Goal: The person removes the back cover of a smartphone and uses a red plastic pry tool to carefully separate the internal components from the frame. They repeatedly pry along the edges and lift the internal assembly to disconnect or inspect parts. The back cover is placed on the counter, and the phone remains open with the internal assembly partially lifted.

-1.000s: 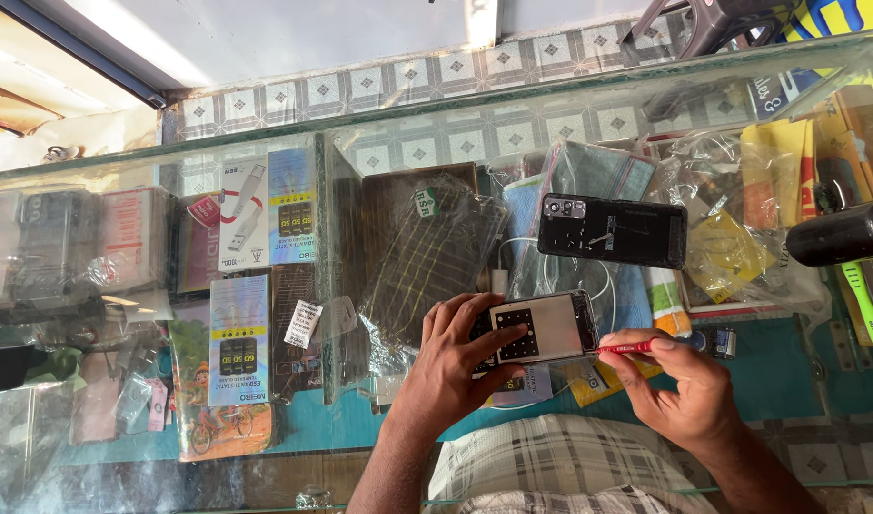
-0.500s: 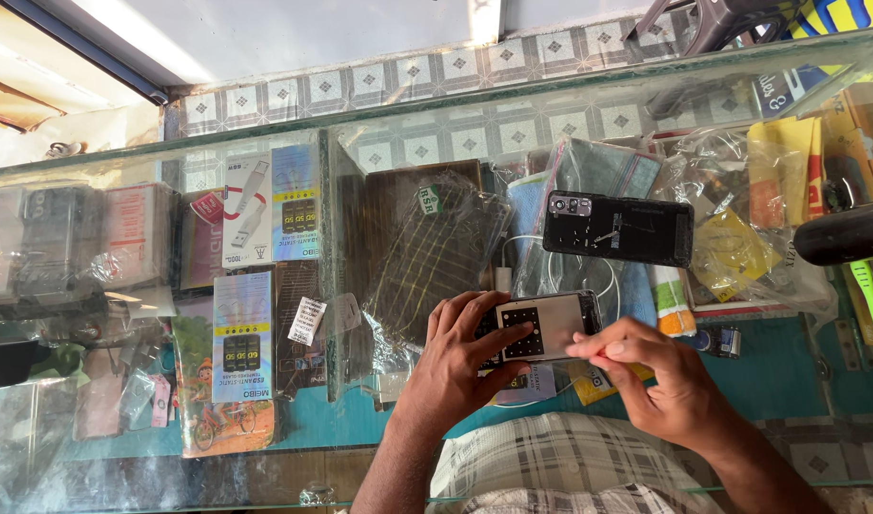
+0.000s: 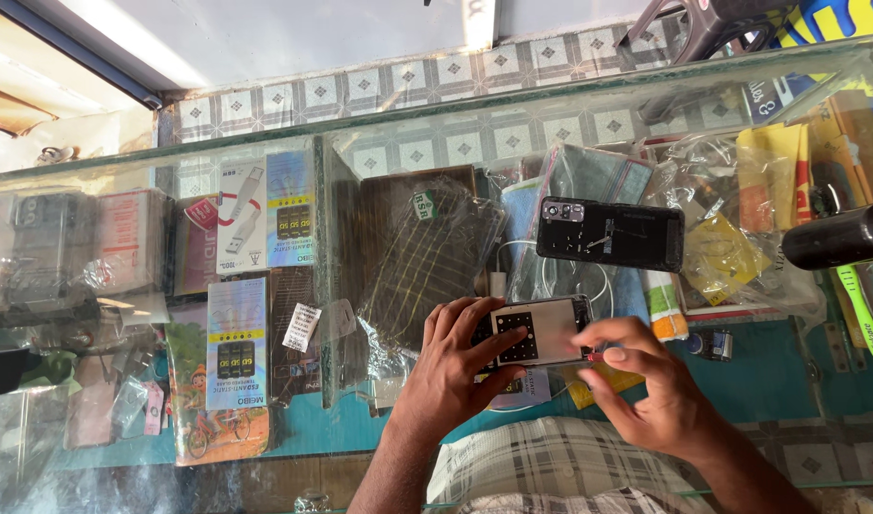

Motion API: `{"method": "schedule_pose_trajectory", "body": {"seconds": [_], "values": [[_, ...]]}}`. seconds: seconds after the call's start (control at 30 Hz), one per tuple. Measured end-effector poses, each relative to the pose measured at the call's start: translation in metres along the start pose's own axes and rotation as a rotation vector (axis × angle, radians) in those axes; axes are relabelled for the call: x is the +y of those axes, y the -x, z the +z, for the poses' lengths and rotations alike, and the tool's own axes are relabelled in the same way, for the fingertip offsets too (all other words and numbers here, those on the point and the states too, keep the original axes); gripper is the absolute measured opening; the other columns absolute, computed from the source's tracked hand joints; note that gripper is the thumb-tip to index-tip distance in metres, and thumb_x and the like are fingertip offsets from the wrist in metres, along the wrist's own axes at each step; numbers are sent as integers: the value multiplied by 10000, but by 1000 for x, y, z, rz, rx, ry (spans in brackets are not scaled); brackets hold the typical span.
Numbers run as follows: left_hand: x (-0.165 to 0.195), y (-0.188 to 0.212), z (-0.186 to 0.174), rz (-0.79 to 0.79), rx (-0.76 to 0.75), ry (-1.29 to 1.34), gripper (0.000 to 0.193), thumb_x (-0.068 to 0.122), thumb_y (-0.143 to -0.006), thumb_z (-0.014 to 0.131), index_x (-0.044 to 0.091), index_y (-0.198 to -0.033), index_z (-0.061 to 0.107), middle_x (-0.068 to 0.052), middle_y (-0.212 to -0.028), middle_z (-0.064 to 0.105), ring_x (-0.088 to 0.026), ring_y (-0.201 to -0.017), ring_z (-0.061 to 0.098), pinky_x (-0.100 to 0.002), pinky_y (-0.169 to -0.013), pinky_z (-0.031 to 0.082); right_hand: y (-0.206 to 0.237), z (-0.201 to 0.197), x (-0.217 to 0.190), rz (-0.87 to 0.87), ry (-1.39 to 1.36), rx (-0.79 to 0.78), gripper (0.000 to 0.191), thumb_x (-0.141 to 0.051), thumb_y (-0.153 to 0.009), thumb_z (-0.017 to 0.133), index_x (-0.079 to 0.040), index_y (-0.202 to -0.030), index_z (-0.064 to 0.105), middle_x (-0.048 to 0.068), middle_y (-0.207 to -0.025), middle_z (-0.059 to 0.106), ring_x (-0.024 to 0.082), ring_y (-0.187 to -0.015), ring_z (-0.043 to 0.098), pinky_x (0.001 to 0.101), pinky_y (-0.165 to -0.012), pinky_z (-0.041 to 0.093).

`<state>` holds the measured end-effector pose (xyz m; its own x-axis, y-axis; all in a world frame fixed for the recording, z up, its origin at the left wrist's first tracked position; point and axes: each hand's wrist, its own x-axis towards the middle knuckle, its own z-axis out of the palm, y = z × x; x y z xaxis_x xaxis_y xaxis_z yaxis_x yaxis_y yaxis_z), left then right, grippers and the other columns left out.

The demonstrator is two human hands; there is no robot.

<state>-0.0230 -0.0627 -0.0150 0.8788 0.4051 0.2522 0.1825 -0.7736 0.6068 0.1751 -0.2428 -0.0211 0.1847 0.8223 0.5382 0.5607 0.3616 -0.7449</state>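
While both hands meet over the glass counter:
Left hand: grasping small keypad phone
Right hand: fingers pinching a thin red tool — at the phone's edge

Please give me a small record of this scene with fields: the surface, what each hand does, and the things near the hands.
surface: glass counter with packaged goods under the glass
left hand: left hand holds a small keypad phone, thumb on its keypad
right hand: right hand at the phone's right end, pinching a small red tool
nearby: black smartphone lying face down on the glass, apart from both hands
right edge: black cylinder, green toothbrush
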Motion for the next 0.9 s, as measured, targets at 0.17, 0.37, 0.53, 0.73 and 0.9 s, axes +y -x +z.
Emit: {"method": "schedule_pose_trajectory", "body": {"seconds": [0.17, 0.37, 0.53, 0.73, 0.9], "values": [[-1, 0, 4, -6, 0, -7, 433, 397, -851, 818, 203, -1233, 755, -113, -1419, 591, -329, -1334, 540, -542, -1136, 418, 3, -1, 4, 100, 158, 51, 679, 26, -878, 761, -222, -1394, 397, 98, -1052, 728, 216, -928, 776, 279, -722, 672], [-3, -1, 2, 3, 18, -5, 455, 398, -832, 823, 196, -1234, 756, -116, -1409, 598, -329, -1328, 541, -542, -1141, 413, 6, -4, 9, 22, -68, -44, 662, 70, -916, 667, -197, -1432, 348, 185, -1163, 666, 266, -1027, 733, 319, -785, 629], [-3, -3, 3, 7, 22, -3, 448, 397, -837, 824, 196, -1232, 758, -121, -1407, 600, -338, -1330, 534, -537, -1138, 412, 5, -2, 13, 99, 48, 37, 702, 67, -896, 739, -229, -1425, 384, 115, -1064, 702, 216, -960, 778, 321, -779, 695], [-4, -3, 5, 16, 26, -8, 449, 400, -837, 822, 193, -1230, 757, -120, -1403, 602, -340, -1339, 528, -540, -1144, 403, 3, -7, 14, 11, -11, -20, 716, 69, -869, 700, -195, -1425, 334, 183, -1140, 647, 279, -1052, 699, 391, -885, 638], [-6, -3, 6, 30, 32, -16, 450, 396, -832, 834, 188, -1224, 758, -122, -1402, 602, -337, -1338, 530, -541, -1145, 397, 1, -7, 15, 88, -21, 17, 680, 94, -915, 677, -205, -1431, 350, 129, -1071, 685, 240, -1021, 745, 409, -900, 658]]}}
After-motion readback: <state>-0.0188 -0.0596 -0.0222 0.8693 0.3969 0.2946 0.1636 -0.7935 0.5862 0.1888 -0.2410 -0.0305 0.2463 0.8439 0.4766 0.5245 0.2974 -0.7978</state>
